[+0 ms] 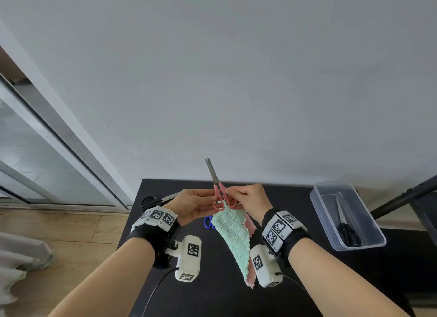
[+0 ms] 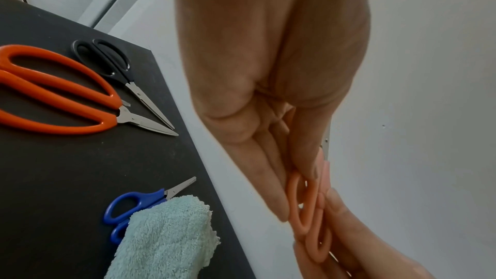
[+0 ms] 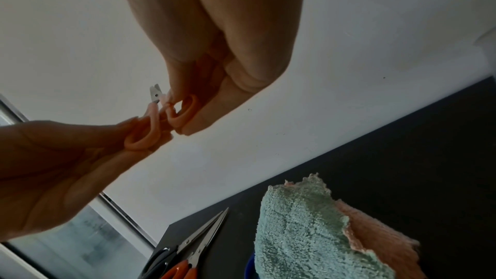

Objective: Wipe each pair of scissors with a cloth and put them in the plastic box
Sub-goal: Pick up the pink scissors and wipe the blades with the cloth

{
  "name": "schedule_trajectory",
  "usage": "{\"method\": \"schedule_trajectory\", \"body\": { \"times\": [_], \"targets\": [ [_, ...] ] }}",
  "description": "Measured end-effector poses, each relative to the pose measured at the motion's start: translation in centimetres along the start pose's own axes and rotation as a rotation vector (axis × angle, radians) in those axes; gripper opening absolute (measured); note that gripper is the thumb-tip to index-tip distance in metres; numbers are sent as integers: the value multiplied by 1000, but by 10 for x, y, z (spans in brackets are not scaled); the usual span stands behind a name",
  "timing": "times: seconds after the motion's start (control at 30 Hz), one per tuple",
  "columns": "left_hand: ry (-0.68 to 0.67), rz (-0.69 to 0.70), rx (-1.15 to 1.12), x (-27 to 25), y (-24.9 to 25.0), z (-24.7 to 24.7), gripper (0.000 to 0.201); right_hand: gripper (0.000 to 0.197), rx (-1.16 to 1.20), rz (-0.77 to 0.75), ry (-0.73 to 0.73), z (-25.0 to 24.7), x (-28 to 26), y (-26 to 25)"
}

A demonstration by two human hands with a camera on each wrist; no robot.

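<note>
Both hands hold up a small pair of pink-handled scissors (image 1: 218, 189) above the black table (image 1: 212, 297), its blades nearly closed and pointing up and away. My left hand (image 1: 208, 199) pinches the left handle loop (image 2: 304, 205); my right hand (image 1: 233, 195) pinches the right loop (image 3: 185, 111). A green and pink cloth (image 1: 234, 236) lies under the hands, apart from them, and partly covers blue-handled scissors (image 2: 126, 205). The clear plastic box (image 1: 316, 205) stands at the right with black scissors (image 1: 347, 229) inside.
Large orange-handled scissors (image 2: 53, 92) and black-handled scissors (image 2: 107, 58) lie side by side at the table's far left corner. A white wall rises right behind the table. A dark stand leg (image 1: 402, 198) slants past the box on the right.
</note>
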State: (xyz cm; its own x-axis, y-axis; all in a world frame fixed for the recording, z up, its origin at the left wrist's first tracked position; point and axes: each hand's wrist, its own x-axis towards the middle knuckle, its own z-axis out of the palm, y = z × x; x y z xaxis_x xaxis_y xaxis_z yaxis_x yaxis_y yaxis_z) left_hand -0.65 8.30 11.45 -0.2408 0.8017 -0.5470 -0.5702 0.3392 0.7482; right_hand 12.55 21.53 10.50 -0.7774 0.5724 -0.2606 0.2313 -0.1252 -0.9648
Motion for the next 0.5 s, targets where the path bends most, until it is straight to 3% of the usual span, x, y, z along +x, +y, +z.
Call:
{"method": "schedule_trajectory", "body": {
  "times": [0.27, 0.4, 0.5],
  "targets": [
    [-6, 1, -8, 4, 4, -7, 29, 14, -15, 14, -2, 13, 3, 3],
    [-34, 14, 12, 6, 9, -10, 30, 19, -148, -31, -37, 16, 8, 4],
    [-27, 19, 18, 10, 12, -12, 30, 42, -317, -67, 7, 17, 10, 7]
  ]
}}
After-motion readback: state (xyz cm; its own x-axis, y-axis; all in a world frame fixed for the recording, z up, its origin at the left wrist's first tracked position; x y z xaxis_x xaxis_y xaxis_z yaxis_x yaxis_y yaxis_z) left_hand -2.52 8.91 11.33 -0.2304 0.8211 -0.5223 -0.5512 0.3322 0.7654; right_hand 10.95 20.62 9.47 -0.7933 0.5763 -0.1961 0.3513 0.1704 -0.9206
